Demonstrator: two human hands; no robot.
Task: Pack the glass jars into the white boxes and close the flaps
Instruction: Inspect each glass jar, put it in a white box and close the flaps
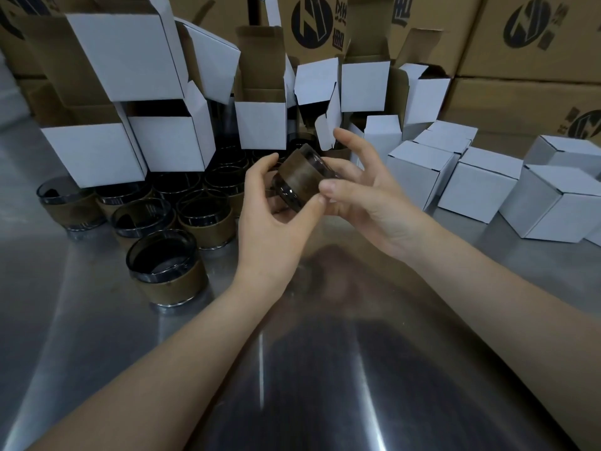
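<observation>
Head view finds both hands raised over the metal table [97, 336], sharing one glass jar [297, 177] tilted on its side at centre; the left hand [276, 209] curls round its near end; the right hand [364, 196] presses a thumb to it, fingers seemingly behind, index lifted; other jars [166, 265] stand left beneath open white boxes [94, 154]; closed boxes [481, 187] sit right.

The light is dim and soft and comes from above; it leaves pale streaks of glare on the metal counter [292, 402]. The wide lens bends the edges, and the far brown cartons [520, 43] look slightly blurred.
</observation>
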